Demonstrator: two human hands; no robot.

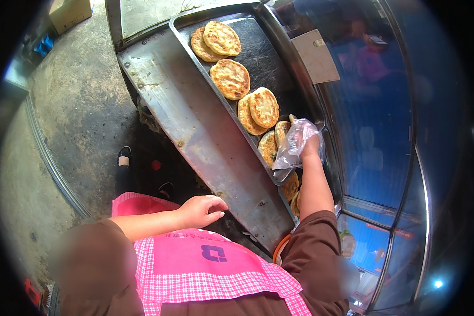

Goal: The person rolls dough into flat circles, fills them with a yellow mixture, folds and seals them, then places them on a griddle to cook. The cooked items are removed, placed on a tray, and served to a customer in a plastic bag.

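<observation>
My right hand point(302, 142), inside a clear plastic bag point(290, 148), is at the near end of a dark metal tray point(270, 67). A browned round flatbread point(282, 132) stands tilted against the bagged fingers; whether they grip it is hard to tell. Another flatbread point(268, 149) lies just left of it. Farther up the tray lie several more, some overlapping in pairs, such as this flatbread point(264, 107) and this single one point(230, 79). My left hand point(203, 209) hovers before the pink apron point(205, 252), fingers loosely curled, holding nothing.
A worn metal counter point(205, 126) runs left of the tray. More flatbreads point(290, 187) lie below the tray's near end. Glass panels point(371, 118) rise on the right, with a pale board point(315, 56) beside the tray. A cardboard box point(70, 15) stands on the concrete floor.
</observation>
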